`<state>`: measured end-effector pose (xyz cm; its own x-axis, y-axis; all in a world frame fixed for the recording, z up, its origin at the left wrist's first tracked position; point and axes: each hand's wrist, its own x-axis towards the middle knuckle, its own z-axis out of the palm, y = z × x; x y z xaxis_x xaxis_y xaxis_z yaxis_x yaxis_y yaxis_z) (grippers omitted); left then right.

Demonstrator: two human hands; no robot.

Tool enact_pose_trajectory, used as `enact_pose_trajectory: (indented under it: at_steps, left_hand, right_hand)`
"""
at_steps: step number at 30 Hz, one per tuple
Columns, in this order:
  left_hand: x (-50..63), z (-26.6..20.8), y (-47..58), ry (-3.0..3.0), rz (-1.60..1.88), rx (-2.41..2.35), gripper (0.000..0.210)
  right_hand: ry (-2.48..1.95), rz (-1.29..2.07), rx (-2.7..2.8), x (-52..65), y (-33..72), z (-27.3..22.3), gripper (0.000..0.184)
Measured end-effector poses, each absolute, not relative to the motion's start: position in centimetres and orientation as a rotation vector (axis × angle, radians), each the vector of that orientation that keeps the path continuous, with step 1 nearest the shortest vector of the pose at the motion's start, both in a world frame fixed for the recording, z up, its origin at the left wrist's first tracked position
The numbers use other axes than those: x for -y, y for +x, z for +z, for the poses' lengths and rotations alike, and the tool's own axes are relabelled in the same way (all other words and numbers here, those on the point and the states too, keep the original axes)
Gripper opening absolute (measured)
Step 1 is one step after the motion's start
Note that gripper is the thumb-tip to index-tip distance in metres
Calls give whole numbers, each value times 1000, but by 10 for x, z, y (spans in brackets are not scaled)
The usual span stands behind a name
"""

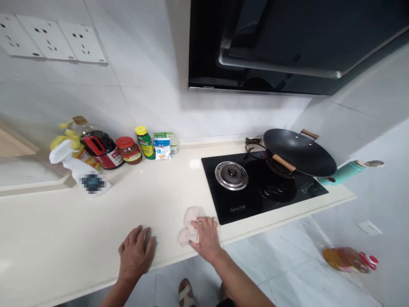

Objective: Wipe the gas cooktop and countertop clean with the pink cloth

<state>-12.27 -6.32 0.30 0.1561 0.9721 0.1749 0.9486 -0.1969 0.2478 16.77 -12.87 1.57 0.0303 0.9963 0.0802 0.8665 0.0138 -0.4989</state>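
Observation:
A pale pink cloth (189,232) lies crumpled on the cream countertop (159,192), close to its front edge. My right hand (206,238) presses down on it, fingers curled over its right side, just left of the gas stove (255,192). To the left, my left hand (136,251) rests palm down on the counter near the edge, holding nothing, its thumb apart from the fingers. A white spray bottle (86,170) with a blurred label stands farther back on the left.
Along the wall stand a dark sauce bottle (102,149), a red-lidded jar (128,151), a yellow-capped green bottle (145,144) and a small packet (162,149). A black wok (297,149) sits on the right burner, under the range hood (271,42). An oil bottle (348,259) is on the floor.

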Motion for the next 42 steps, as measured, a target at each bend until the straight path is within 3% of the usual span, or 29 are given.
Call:
enact_pose_trajectory:
  at_steps: [8, 13, 16, 25, 29, 32, 36, 42]
  left_hand:
    - [63, 5, -121, 2376, 429, -1954, 47]
    - [64, 6, -120, 2366, 419, -1947, 45]
    - [64, 6, -119, 2368, 439, -1940, 45]
    - [68, 1, -120, 2403, 499, -1928, 42]
    - [68, -1, -120, 2405, 526, -1928, 40]
    - [68, -1, -119, 2397, 529, -1928, 40]
    - [68, 2, -119, 2391, 508, -1931, 41]
    - [69, 6, -118, 2373, 463, -1947, 42]
  right_hand:
    - [-1688, 826, 1897, 185, 132, 27, 64]
    - [-1648, 1314, 1165, 198, 158, 51, 44]
    - [-1524, 1394, 823, 184, 173, 56, 42]
    - [-1760, 721, 849, 142, 253, 37, 53]
    - [-1841, 472, 1227, 145, 231, 36, 52]
    - [-2007, 476, 1611, 138, 179, 30, 58]
    - [-2155, 550, 1886, 106, 147, 24, 81]
    - [-2224, 406, 1825, 36, 188, 36, 60]
